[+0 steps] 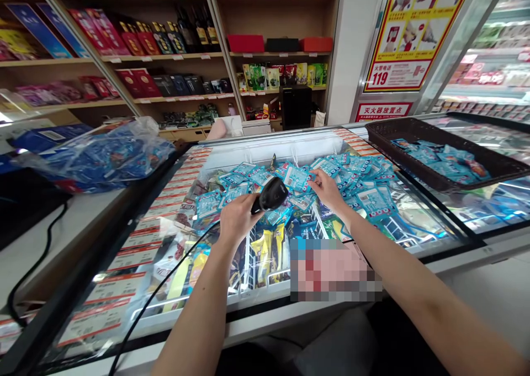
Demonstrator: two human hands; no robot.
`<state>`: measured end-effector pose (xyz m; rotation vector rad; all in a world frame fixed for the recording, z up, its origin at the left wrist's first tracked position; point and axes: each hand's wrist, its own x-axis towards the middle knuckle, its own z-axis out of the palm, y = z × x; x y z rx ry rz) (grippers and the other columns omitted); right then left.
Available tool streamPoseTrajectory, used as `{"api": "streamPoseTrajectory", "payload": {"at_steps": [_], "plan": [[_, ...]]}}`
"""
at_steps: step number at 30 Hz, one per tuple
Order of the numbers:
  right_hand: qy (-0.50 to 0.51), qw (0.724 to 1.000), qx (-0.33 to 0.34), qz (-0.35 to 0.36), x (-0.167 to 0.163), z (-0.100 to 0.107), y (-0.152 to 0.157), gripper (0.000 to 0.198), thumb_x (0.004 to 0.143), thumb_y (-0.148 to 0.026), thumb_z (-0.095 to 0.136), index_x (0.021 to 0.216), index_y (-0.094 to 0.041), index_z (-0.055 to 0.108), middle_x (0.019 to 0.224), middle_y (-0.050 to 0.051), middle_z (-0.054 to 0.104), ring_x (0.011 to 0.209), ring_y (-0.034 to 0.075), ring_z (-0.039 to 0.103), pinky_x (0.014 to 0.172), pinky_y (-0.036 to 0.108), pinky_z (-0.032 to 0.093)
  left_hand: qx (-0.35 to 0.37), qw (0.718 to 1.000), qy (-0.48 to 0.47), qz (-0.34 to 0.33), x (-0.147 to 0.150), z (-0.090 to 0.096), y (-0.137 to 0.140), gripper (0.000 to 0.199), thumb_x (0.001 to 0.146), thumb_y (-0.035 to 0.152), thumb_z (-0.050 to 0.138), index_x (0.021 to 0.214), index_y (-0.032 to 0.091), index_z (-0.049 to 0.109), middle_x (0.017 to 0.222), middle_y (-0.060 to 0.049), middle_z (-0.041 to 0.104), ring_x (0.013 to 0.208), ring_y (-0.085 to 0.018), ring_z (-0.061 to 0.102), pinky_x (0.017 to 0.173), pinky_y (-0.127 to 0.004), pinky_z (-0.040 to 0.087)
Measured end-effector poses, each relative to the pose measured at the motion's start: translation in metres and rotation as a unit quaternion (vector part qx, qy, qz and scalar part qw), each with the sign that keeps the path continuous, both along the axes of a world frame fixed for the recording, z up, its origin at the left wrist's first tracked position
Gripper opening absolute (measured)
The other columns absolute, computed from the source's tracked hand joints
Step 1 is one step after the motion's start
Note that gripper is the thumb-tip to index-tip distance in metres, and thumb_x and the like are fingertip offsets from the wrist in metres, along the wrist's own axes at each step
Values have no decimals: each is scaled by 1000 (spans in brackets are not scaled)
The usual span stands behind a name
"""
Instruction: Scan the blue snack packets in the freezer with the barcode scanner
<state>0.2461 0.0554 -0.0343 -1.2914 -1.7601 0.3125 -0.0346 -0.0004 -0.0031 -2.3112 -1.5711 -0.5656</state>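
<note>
My left hand (239, 220) is closed around the handle of a black corded barcode scanner (272, 194). Its head points towards a small blue packet (295, 177) with a white barcode label. The packet's right edge is pinched by the fingers of my right hand (328, 192). Below both hands, many similar blue packets (375, 200) are heaped on the glass top of a chest freezer (197, 169). Yellow-wrapped goods (271, 247) show through the glass between white wire dividers.
At the right, a dark brown tray (445, 184) holds more blue packets. A clear plastic bag (120, 152) full of blue packets lies at the left. The scanner's black cable (163, 287) crosses the freezer's price labels. Stocked shelves (165, 56) stand behind.
</note>
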Motion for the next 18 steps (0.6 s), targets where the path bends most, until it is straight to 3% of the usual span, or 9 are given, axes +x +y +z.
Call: {"api": "streamPoseTrajectory", "payload": {"at_steps": [18], "plan": [[5,1000,9,1,0,-3,1,33,84,-35,48,112,-19,51,73,1,58,68,18,56,64,30,42,-4,1000,10,-15,2,-1,0,34,79,38,54,110,24,57,101,-3,66,91,-22,61,65,-28,42]]}}
